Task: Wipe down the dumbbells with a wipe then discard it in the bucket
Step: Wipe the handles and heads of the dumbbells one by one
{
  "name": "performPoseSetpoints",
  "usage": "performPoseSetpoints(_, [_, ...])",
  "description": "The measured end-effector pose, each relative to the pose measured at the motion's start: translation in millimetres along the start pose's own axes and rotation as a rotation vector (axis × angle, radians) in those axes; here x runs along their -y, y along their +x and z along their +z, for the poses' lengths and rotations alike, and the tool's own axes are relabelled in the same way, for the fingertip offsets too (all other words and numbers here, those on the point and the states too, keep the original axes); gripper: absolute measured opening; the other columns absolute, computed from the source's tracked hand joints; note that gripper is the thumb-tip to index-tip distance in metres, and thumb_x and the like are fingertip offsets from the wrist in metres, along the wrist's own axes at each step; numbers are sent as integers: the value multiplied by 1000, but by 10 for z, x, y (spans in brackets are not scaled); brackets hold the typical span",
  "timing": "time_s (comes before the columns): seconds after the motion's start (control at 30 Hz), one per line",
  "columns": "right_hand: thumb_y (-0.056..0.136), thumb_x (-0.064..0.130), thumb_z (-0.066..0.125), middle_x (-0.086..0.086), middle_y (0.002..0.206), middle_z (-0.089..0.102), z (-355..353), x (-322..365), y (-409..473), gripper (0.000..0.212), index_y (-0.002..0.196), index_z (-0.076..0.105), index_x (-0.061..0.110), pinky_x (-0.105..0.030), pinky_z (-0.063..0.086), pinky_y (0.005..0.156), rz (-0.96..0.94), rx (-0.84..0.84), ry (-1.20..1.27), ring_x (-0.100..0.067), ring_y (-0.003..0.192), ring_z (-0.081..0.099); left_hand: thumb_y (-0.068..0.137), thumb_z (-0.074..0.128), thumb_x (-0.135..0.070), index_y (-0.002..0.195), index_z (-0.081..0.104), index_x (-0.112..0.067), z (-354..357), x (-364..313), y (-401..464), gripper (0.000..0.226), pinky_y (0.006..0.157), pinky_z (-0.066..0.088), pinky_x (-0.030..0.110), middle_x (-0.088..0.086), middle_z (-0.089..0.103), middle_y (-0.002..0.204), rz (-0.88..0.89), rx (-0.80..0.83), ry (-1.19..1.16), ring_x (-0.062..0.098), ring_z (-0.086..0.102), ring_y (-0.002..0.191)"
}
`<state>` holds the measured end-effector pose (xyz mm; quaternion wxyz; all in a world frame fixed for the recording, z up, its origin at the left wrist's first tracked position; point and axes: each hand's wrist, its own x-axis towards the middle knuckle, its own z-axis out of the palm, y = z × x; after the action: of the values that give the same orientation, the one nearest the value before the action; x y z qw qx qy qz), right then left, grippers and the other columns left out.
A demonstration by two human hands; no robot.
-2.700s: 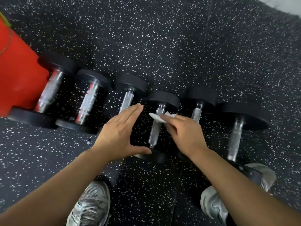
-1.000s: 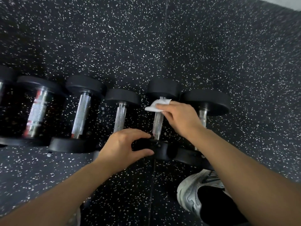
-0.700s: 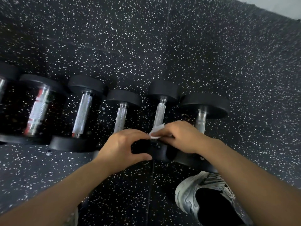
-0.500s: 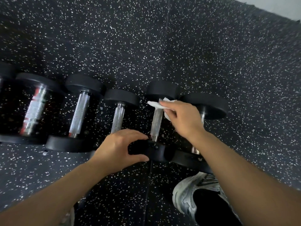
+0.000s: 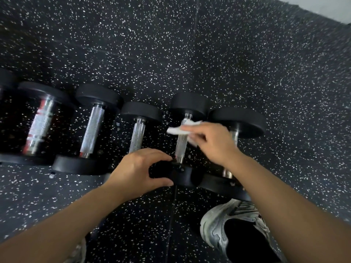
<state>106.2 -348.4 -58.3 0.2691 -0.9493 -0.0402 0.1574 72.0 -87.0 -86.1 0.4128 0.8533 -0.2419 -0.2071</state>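
Several black dumbbells with knurled steel handles lie side by side on the speckled rubber floor. My right hand (image 5: 214, 142) pinches a white wipe (image 5: 179, 129) against the upper part of the handle of the second dumbbell from the right (image 5: 181, 144). My left hand (image 5: 137, 172) grips that dumbbell's near head (image 5: 182, 175), thumb below and fingers above. The rightmost dumbbell (image 5: 241, 123) lies partly under my right wrist. The bucket is out of view.
Larger dumbbells (image 5: 92, 128) extend to the left edge of the frame. My grey shoe (image 5: 224, 224) stands just below the right dumbbells, another shoe tip (image 5: 79, 253) at the bottom left. A pale floor strip (image 5: 332, 8) shows at the top right corner.
My right hand has rubbed the wipe down the handle to the near head and back up to the far end. My left hand has kept its grip on the near head.
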Motion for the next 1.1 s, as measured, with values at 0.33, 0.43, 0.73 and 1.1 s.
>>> performPoseSetpoints(0.33, [98,25,62,14,113,70,179,2,-164,35,129,66,41,-21,44,84,-58,196,-47,-4,97,62,70,81,-65,124,72,-31,6,11,-4,64,99,49,13,-19,71,120,5,1,-9,-4,64,109])
performPoseSetpoints(0.43, [98,22,63,22,109,68,117,6,-223,34,126,67,41,-8,39,84,-36,407,6,11,92,53,70,82,-65,123,71,-33,2,10,2,63,97,54,21,-21,71,119,13,3,-10,-5,64,109])
performPoseSetpoints(0.73, [98,25,61,22,91,55,76,-83,55,38,130,63,44,-19,31,61,96,-131,-24,0,63,45,70,77,-68,124,71,-32,3,-6,-9,65,98,39,2,-23,69,119,-15,13,-12,-8,60,110])
performPoseSetpoints(1.1, [96,21,66,14,117,72,107,-52,-127,36,124,68,43,-17,52,83,-12,277,135,1,89,66,69,80,-66,124,71,-34,-4,-23,-3,64,97,52,20,-22,70,119,-3,-9,4,-5,63,109])
